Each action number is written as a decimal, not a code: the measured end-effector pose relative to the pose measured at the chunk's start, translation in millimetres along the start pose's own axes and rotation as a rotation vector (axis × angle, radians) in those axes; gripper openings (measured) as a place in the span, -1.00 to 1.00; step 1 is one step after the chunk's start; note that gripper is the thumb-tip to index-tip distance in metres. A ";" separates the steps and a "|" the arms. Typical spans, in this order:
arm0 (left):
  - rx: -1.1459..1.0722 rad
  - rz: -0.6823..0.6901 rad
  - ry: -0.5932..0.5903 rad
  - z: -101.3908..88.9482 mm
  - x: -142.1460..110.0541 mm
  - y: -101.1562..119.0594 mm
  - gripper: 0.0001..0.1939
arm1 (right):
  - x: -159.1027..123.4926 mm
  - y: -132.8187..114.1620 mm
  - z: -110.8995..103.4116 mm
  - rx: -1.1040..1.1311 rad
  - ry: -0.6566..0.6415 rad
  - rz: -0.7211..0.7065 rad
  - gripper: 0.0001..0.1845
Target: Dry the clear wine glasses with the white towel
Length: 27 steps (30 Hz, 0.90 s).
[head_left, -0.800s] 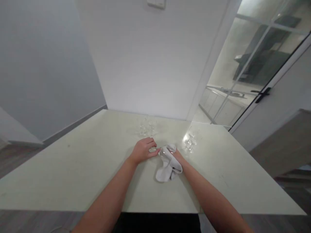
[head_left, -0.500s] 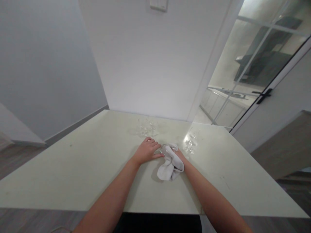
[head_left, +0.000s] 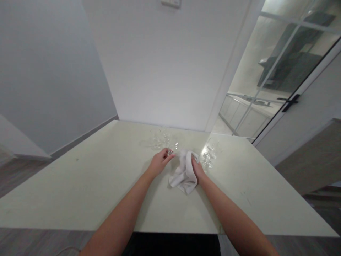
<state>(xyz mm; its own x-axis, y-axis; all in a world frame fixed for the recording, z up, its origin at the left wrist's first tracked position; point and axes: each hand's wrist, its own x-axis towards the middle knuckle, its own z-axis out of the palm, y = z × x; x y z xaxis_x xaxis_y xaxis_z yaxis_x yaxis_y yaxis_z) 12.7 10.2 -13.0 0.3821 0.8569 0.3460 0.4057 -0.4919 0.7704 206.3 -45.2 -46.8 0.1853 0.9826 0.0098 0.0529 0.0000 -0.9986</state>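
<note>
The left hand (head_left: 159, 162) is curling its fingers and thumb nearly together, and it is holding a clear glass (head_left: 170, 153), probably by the stem or the foot. The glass is showing just at the fingertips, in front of the space between both hands; its exact outline I cannot tell. The right hand (head_left: 198, 170) is gripping a pale cloth (head_left: 183, 174), with the thumb side half closed over it and the other fingers being hidden in the folds. The cloth is hanging towards the left hand, and whether it is touching the glass is not clear.

Beyond the left hand, one group of clear glasses (head_left: 160, 139) is standing near; to the right of the right hand and a little farther, a second group of glasses (head_left: 208, 158) is standing. Their number is too faint for counting.

The work with cloth and glass is seemingly going on in the middle: this glass is remaining to be set down, and nothing is showing which group is finished and which is waiting. Under and around both hands, the white counter (head_left: 80, 193) is spreading; well beyond them, a wall (head_left: 165, 71) is rising.
</note>
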 end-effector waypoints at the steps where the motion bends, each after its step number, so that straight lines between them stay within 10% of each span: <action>1: -0.068 -0.027 0.066 -0.5 2.1 -3.0 -0.65 | -0.2 0.1 2.0 0.031 -0.001 0.013 -0.31; 9: -0.032 -0.114 0.455 -8.3 6.7 -24.0 -0.75 | -1.4 4.0 6.5 -0.033 -0.131 -0.051 -0.47; 27: -0.041 -0.337 0.611 -6.4 12.4 -52.5 -0.69 | -3.8 -0.8 5.7 -0.101 -0.174 -0.094 -0.53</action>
<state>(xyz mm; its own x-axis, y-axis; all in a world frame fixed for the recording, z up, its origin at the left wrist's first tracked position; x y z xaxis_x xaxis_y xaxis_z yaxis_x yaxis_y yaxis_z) -9.1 47.6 -45.7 -0.2995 0.9008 0.3145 0.3841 -0.1879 0.9040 200.0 -47.8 -46.3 0.0033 0.9964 0.0849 0.1617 0.0833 -0.9833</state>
